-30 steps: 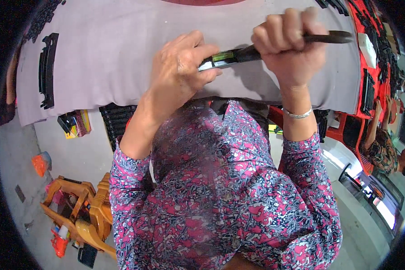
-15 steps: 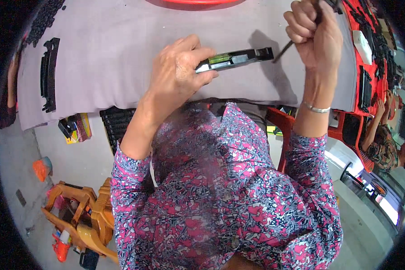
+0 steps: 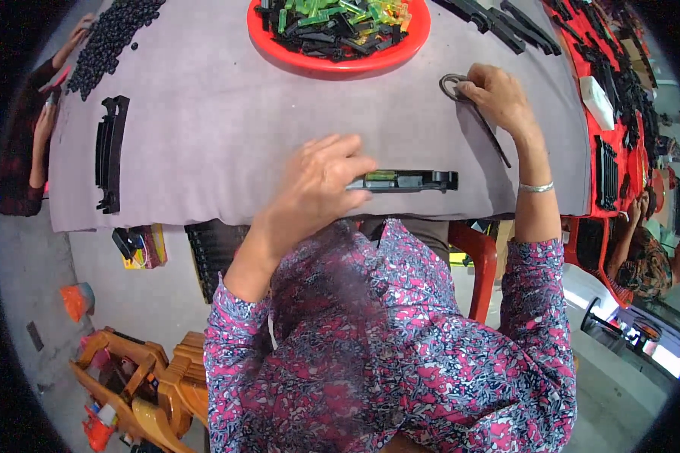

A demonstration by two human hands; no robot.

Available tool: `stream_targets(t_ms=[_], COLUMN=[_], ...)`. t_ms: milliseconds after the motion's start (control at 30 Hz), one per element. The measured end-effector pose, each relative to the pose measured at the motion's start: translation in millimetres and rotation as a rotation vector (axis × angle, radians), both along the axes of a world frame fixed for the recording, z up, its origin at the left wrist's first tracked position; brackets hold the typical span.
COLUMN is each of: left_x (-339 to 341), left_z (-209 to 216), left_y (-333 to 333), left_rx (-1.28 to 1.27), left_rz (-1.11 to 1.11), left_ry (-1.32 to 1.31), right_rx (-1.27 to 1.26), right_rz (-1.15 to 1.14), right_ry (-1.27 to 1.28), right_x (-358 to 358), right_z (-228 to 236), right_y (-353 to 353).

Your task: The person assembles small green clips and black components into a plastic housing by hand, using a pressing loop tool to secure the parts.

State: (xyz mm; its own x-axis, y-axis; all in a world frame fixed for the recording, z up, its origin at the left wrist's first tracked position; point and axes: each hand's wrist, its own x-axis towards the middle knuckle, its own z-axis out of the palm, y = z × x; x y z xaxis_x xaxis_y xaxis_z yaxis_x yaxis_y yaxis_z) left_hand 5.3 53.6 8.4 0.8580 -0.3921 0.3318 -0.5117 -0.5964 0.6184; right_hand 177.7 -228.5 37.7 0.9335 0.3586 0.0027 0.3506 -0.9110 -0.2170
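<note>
Near the cloth-covered table's front edge, my left hand (image 3: 321, 175) grips the left end of a short black spirit level (image 3: 412, 180). A green-yellow vial shows in the level's window beside my fingertips. Farther right, my right hand (image 3: 499, 98) pinches a dark metal tool (image 3: 451, 86) by its looped handle. A long thin shaft slants from that hand down toward the cloth; the tool's exact kind is unclear. Beyond both hands stands a red basin (image 3: 340, 68), holding green and yellow vials with black plastic pieces.
Stacked black level bodies (image 3: 112, 155) lie at the left, below a heap of small black pieces (image 3: 117, 49). More black bodies (image 3: 499, 23) lie at the far right. A white box (image 3: 597, 102) rests among black parts on red cloth. Other people's hands show at both sides.
My view has shifted, bringing the basin into sight. The level has turned roughly parallel to the table edge. My right hand now holds the tool by its loop, its shaft pointing down and right.
</note>
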Motion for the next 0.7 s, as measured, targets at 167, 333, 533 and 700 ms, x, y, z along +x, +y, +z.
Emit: stream_targets(t_ms=[167,333,533,700], left_x=[-0.5,2.3,3.8,3.8], left_z=[1.5,1.7,-0.4,-1.4], left_y=[-0.4,1.0,1.7,0.8], left_rx=[-0.005,-0.009,-0.009,0.002], left_rz=[0.026,0.026,0.016,0.017], left_ry=[0.043,0.038,0.037,0.028], right_rx=[0.233,0.546,0.426,0.363], right_rz=[0.044,0.182,0.251,0.24], right_ry=[-0.078,-0.055,-0.127,-0.1], right_x=[1.4,22.3,53.5,70.5], right_z=[13.0,-3.2,-15.6,-29.7], right_y=[27.8,62.3,108.1,128.3])
